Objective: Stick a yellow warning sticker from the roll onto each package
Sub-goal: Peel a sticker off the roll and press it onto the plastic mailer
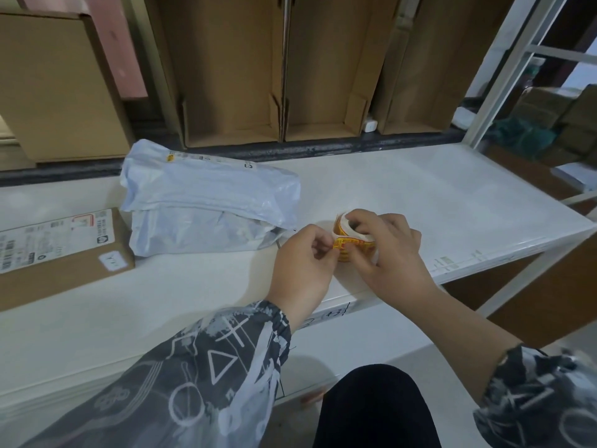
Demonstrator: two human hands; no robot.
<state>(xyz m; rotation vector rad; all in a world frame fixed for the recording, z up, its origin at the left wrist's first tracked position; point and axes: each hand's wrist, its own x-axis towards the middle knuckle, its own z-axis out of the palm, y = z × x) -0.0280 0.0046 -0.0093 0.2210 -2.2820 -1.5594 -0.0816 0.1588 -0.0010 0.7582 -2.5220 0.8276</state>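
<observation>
A roll of yellow warning stickers [350, 242] is held just above the white shelf top, near its front edge. My right hand [391, 253] grips the roll, with fingers inside its core. My left hand [305, 263] pinches the edge of a sticker on the roll's side. Two white-grey plastic mailer bags [206, 202] lie stacked to the left of my hands, the upper one bearing a shipping label. Further left lies a flat brown cardboard parcel [64, 250] with a white label on top.
The white shelf top [436, 202] extends right, with a white metal frame post [504, 82] at its far right corner. Open cardboard boxes [232, 92] stand behind it along the back. A large brown box [55, 92] stands at the back left.
</observation>
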